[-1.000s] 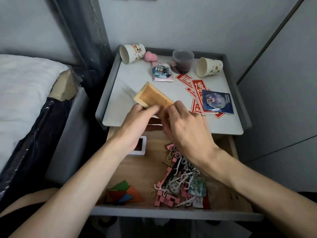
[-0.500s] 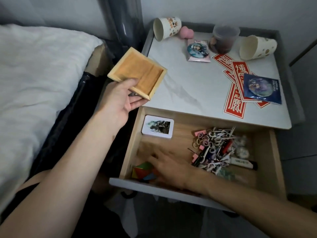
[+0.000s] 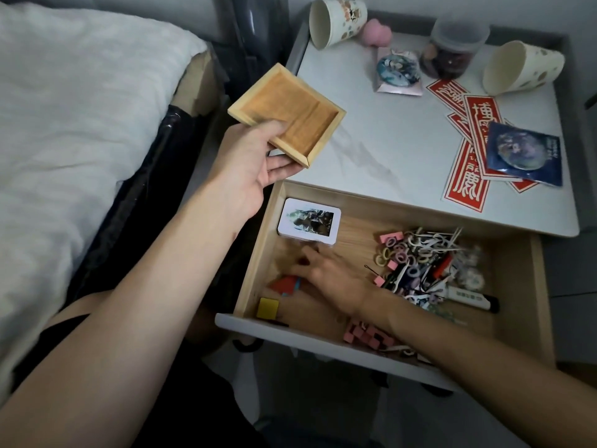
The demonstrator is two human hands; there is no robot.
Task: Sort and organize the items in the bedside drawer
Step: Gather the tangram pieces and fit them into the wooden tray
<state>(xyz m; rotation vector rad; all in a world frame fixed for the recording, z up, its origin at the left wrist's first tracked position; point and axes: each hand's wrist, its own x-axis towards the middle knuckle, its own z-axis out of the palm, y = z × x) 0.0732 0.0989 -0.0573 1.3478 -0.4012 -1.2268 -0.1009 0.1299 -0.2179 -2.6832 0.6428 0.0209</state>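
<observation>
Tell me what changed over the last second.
The right hand let go of the wooden tray and dropped into the drawer onto the coloured pieces, now spread apart. The left hand keeps holding the tray, moved left. The white tin stayed put.

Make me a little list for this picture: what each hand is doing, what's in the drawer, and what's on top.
left hand: holds the empty wooden tray up
right hand: in the open drawer at the coloured pieces; blurred, grip unclear
drawer, left: white picture box at the back, coloured pieces nearer the front
drawer, right: heap of hair ties and clips, a marker in front
nightstand top: two paper cups lying on their sides, a jar, red stickers
</observation>
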